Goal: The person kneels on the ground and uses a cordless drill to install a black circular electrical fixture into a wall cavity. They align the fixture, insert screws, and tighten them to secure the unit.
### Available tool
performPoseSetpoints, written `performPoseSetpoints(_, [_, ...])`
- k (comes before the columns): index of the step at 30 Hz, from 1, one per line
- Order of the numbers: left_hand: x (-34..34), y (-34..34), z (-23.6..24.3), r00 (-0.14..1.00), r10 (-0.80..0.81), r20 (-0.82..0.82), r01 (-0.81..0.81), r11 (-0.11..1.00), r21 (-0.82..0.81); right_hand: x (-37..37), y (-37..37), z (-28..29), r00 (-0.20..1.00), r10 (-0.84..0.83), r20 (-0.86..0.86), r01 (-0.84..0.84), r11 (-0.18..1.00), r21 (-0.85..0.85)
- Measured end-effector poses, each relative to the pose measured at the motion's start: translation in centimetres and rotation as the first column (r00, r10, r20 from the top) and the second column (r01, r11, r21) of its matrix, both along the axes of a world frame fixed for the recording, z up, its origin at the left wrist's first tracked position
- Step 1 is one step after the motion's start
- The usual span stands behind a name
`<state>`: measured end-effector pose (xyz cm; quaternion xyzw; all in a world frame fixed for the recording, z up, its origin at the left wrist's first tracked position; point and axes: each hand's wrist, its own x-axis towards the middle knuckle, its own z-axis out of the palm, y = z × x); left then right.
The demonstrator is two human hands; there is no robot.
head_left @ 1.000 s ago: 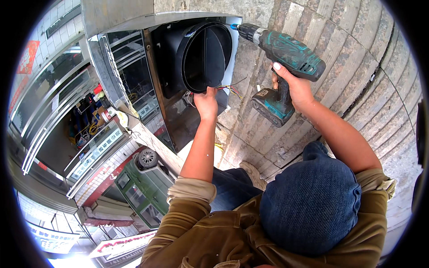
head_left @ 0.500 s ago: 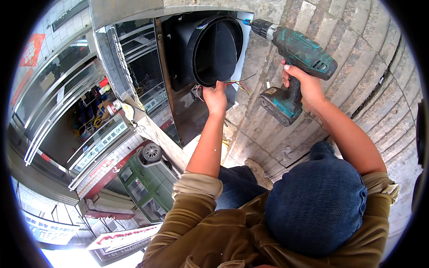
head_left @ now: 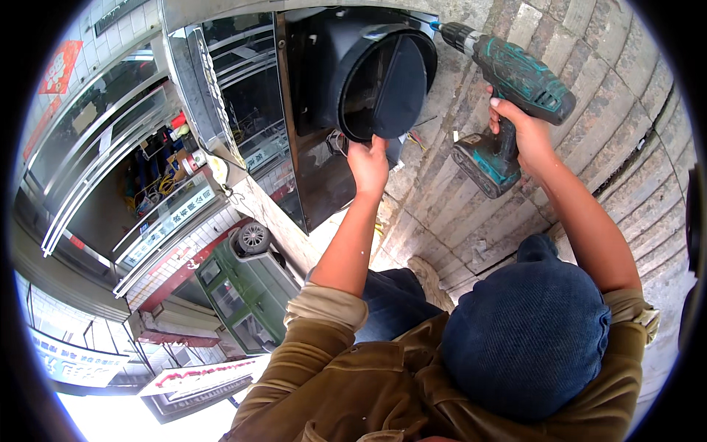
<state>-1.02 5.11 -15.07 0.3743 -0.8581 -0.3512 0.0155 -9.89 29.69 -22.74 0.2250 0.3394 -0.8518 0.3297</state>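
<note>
A round black duct collar (head_left: pixel 345 88) juts from a black housing (head_left: pixel 313 74) at the top middle. Inside its ring a flat black flap (head_left: pixel 401 85) stands at a slant. My left hand (head_left: pixel 368 168) pinches the collar's lower rim between thumb and fingers; the fingertips behind the rim are hidden. My right hand (head_left: pixel 526 136) is wrapped round the grip of a teal and black cordless drill (head_left: pixel 519 77). The drill points left, and its blue-tipped bit reaches the edge of the housing's casing beyond the collar. Whether the bit touches a screw I cannot tell.
Thin coloured wires (head_left: pixel 417 140) poke out beside the collar. Glossy dark panels (head_left: pixel 247 81) stand to the left and mirror the surroundings. Ridged stone paving (head_left: pixel 589 177) lies on the right. A green vehicle (head_left: pixel 247 295) appears at lower left. My blue denim knee (head_left: pixel 526 331) is raised in front.
The collar, housing, both hands and drill sit farther right in the picture. The flap inside the ring has swung to a more slanted position. Both hands keep their holds.
</note>
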Motion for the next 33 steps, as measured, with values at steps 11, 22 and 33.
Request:
performPoseSetpoints(11, [3.1, 2.3, 4.6, 0.989, -0.131, 0.069, 0.140, 0.977, -0.159, 2.2, 7.0, 3.0, 0.999, -0.001, -0.048, 0.004, 0.998, 0.068])
performPoseSetpoints(22, [0.2, 4.5, 9.4, 0.891, -0.397, 0.219, 0.452, 0.737, -0.503, 3.8, 9.5, 3.3, 0.987, -0.090, -0.130, 0.101, 0.992, 0.079])
performPoseSetpoints(33, [-6.9, 5.9, 11.0, 0.786, -0.450, 0.424, 0.594, 0.359, -0.720, 4.3, 8.4, 3.4, 0.988, -0.117, -0.097, 0.124, 0.990, 0.068])
